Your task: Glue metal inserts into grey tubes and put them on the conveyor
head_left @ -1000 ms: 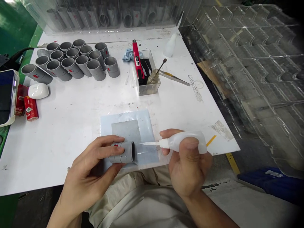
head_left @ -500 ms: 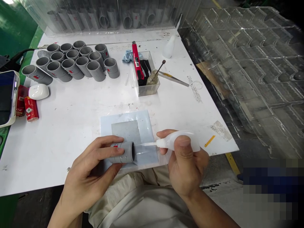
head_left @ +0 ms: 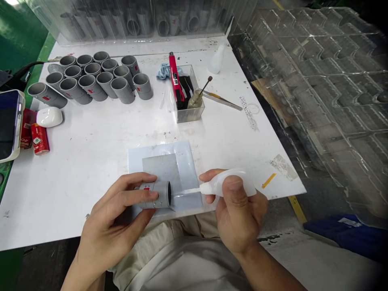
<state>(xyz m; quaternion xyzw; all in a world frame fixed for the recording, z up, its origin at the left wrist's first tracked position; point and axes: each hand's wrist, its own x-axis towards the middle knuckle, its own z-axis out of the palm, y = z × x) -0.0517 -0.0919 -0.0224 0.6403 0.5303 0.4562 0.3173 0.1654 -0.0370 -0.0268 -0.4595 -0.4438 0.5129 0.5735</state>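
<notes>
My left hand (head_left: pixel 121 206) grips a grey plastic cylinder (head_left: pixel 162 194) with a red mark, lying on its side with its open end turned right. In my right hand (head_left: pixel 239 214) is a white squeeze bottle (head_left: pixel 222 182), its thin nozzle pointing left at the cylinder's opening. The nozzle tip is close to the rim; whether it touches is hard to tell. Beneath both lies a light blue cloth (head_left: pixel 133 157) with a grey square sheet (head_left: pixel 160 163) on it, under clear film. My left fingers hide part of the cylinder.
Several grey cylinders (head_left: pixel 89 83) stand at the back left. A clear box (head_left: pixel 189 116) holds a red cutter (head_left: pixel 174 76) and a small brush bottle (head_left: pixel 195 100). Tweezers (head_left: pixel 222 101) lie beside it. Another squeeze bottle (head_left: pixel 216 60) stands behind. Clear trays (head_left: pixel 330 81) are at the right.
My right hand and the squeeze bottle have shifted slightly down, and the nozzle now tilts a little downward toward the cylinder's opening. The left hand has hardly moved.
</notes>
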